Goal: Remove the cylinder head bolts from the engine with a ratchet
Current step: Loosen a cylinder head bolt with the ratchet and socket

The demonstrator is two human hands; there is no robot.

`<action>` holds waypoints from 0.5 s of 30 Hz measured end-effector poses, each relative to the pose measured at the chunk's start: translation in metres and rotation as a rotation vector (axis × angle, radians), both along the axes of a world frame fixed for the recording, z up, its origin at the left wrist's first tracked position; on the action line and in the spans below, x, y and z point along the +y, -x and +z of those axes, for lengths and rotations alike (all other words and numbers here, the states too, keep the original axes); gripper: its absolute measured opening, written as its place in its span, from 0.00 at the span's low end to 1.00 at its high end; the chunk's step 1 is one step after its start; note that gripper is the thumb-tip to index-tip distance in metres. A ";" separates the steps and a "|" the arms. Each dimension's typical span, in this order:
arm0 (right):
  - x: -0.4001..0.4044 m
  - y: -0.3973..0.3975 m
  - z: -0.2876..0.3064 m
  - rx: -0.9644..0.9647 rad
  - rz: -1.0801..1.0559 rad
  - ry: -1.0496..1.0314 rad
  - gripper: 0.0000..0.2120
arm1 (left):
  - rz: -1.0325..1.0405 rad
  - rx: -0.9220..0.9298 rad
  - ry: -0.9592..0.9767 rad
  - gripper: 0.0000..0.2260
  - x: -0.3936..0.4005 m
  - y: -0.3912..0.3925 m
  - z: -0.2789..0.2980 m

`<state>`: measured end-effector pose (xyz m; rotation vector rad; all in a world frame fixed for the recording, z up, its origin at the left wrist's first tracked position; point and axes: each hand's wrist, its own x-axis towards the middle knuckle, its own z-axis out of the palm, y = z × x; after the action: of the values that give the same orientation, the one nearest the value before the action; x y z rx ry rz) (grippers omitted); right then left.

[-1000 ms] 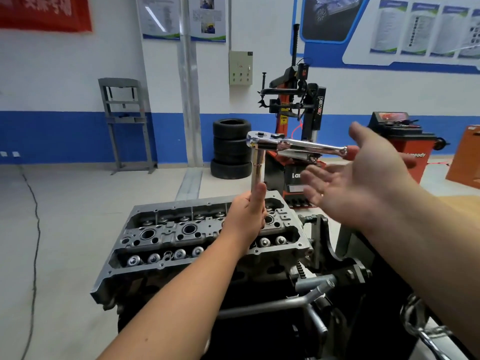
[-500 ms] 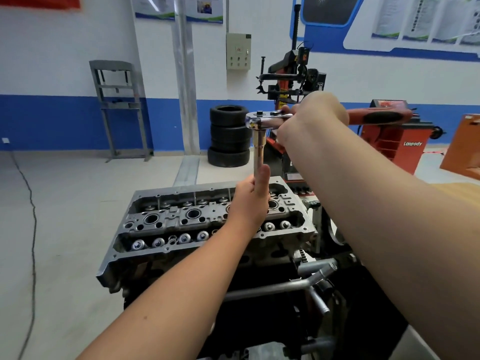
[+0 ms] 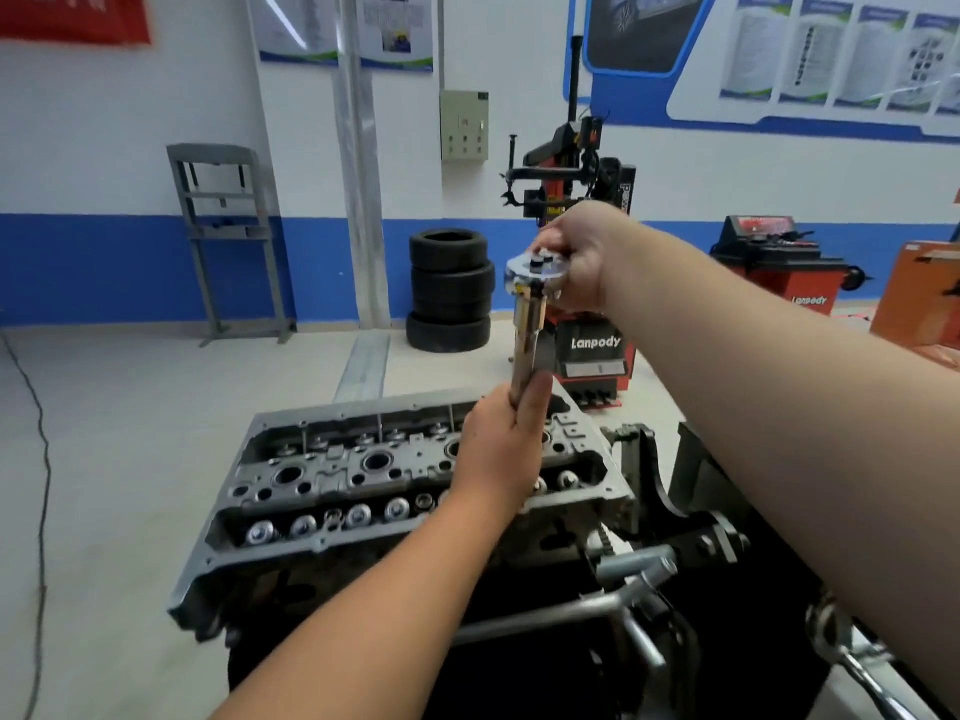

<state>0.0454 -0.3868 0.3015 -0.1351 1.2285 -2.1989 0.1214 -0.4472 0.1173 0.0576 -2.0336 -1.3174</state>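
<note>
Left hand (image 3: 498, 449) grips the upright extension bar (image 3: 525, 337) low, above the engine (image 3: 363, 475) head's right end. Right hand (image 3: 576, 262) curled round the ratchet (image 3: 535, 270) head atop it.

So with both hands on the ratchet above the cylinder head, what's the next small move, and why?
Probably swing the ratchet head another stroke with the right hand. The left hand grips the upright extension low, steadying it over the cylinder head, so the tool seems seated.

Left hand (image 3: 501, 449) fist-curled, thumb up along a shaft; right hand (image 3: 576, 257) raised above it, fingers curled downward, gripping.
</note>
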 end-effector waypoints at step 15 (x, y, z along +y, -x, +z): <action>0.023 -0.004 -0.023 0.235 -0.014 -0.292 0.13 | -0.128 -0.070 -0.208 0.38 -0.010 0.007 -0.006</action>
<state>0.0497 -0.3635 0.2787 -0.2720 1.6691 -2.0304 0.1143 -0.4577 0.1110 0.0698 -1.9781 -1.6254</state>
